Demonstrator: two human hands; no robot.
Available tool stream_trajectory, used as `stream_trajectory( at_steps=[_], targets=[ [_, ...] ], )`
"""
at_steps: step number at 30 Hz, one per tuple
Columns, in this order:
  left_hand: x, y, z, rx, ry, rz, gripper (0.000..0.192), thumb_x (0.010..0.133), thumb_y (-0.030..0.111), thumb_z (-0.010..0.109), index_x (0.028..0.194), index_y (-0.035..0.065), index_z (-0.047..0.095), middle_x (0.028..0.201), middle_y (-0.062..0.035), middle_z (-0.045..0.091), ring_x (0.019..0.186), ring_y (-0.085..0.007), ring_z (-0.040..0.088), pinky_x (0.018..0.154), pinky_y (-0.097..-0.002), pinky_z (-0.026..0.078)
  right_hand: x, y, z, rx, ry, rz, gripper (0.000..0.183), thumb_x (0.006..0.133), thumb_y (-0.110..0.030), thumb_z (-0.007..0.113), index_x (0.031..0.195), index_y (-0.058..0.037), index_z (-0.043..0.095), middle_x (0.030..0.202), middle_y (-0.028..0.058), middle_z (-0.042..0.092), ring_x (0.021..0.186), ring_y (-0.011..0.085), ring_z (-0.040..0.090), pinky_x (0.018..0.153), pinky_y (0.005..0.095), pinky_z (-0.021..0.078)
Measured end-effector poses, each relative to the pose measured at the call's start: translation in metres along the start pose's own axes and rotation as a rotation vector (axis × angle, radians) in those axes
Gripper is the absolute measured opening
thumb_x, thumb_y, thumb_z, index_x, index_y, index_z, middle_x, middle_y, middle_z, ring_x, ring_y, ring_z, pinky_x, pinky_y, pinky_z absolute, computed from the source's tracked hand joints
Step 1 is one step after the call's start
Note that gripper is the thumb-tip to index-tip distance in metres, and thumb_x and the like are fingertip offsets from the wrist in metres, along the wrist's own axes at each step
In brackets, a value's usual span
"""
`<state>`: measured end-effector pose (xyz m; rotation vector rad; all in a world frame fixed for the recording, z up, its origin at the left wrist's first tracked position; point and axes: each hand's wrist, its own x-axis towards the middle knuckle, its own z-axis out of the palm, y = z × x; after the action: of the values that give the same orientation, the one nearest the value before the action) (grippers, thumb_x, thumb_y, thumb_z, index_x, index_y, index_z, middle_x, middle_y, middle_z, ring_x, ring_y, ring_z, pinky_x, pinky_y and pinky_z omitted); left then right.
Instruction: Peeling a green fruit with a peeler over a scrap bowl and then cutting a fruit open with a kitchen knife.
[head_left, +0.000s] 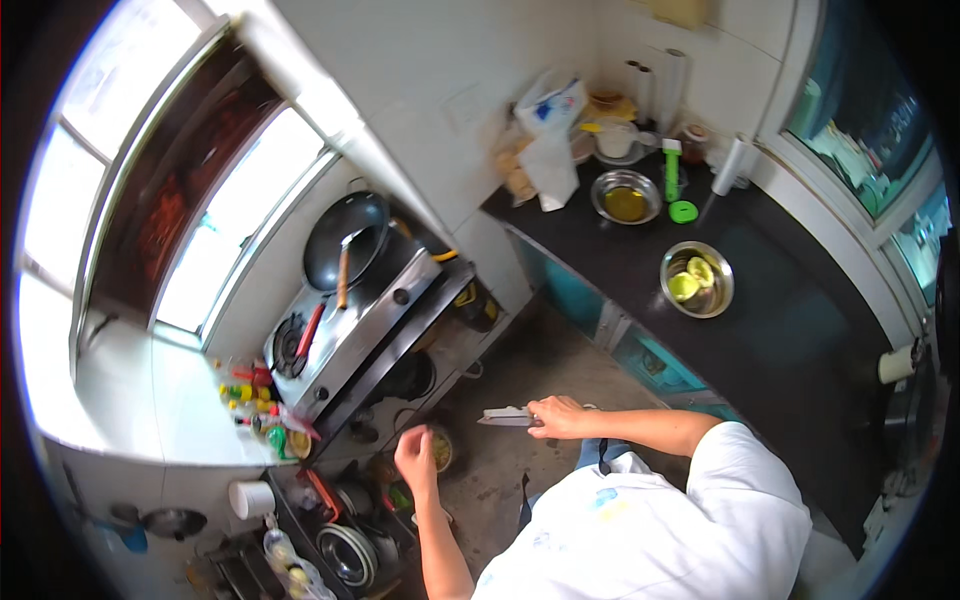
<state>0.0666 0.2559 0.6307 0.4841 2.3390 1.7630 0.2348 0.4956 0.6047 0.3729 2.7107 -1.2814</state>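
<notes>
My right hand (556, 417) is closed around the handle of a knife (507, 417), whose blade points left over the floor; something pale lies along the blade's upper side. Nothing can be seen in my left hand (415, 459), raised with its fingers bent together, to the left of the knife; whether it pinches something small is unclear. Beyond my right arm, a steel bowl (721, 300) with green vegetable or fruit pieces (684, 286) stands on the dark counter (780, 375). Farther back is a second steel bowl (598, 196) holding yellowish liquid (625, 203).
A gas stove (360, 330) with a black wok (322, 247) stands at the left. Bottles (247, 391) line its near end. Pots (346, 553) sit on a lower shelf beside my left arm. A green-handled tool (671, 169) and plastic bags (551, 165) occupy the counter's back.
</notes>
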Motion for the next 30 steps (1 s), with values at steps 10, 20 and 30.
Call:
stream_trajectory(
  at_steps=[10, 20, 30],
  targets=[
    [-0.206, -0.067, -0.214, -0.136, 0.456, -0.478, 0.008, 0.084, 0.001, 0.054, 0.090, 0.0011, 0.060, 0.078, -0.0054, 0.064, 0.066, -0.0089, 0.059, 0.057, -0.0184, 0.046, 0.020, -0.179, 0.181, -0.035, -0.178, -0.330, 0.031, 0.071, -0.029, 0.067, 0.087, -0.0053, 0.054, 0.078, 0.0153, 0.064, 0.076, 0.0348, 0.062, 0.065, 0.0429, 0.0487],
    [-0.200, -0.090, -0.250, -0.247, 0.408, -0.427, 0.007, 0.085, 0.001, 0.054, 0.090, 0.0003, 0.059, 0.080, -0.0068, 0.064, 0.066, -0.0086, 0.058, 0.057, -0.0182, 0.046, -0.006, -0.141, 0.095, 0.015, 0.263, 0.013, 0.036, 0.058, -0.021, 0.068, 0.088, -0.0056, 0.059, 0.074, 0.0121, 0.064, 0.071, 0.0285, 0.064, 0.065, 0.0371, 0.0510],
    [-0.109, -0.047, -0.118, -0.268, 0.065, -0.364, 0.010, 0.085, 0.004, 0.056, 0.094, 0.0001, 0.060, 0.081, -0.0074, 0.064, 0.066, -0.0092, 0.058, 0.058, -0.0185, 0.046, -0.133, 0.049, -0.115, -0.109, 1.129, 0.389, 0.034, 0.061, -0.007, 0.066, 0.091, -0.0039, 0.051, 0.080, 0.0107, 0.064, 0.077, 0.0281, 0.064, 0.069, 0.0370, 0.0497]
  ],
)
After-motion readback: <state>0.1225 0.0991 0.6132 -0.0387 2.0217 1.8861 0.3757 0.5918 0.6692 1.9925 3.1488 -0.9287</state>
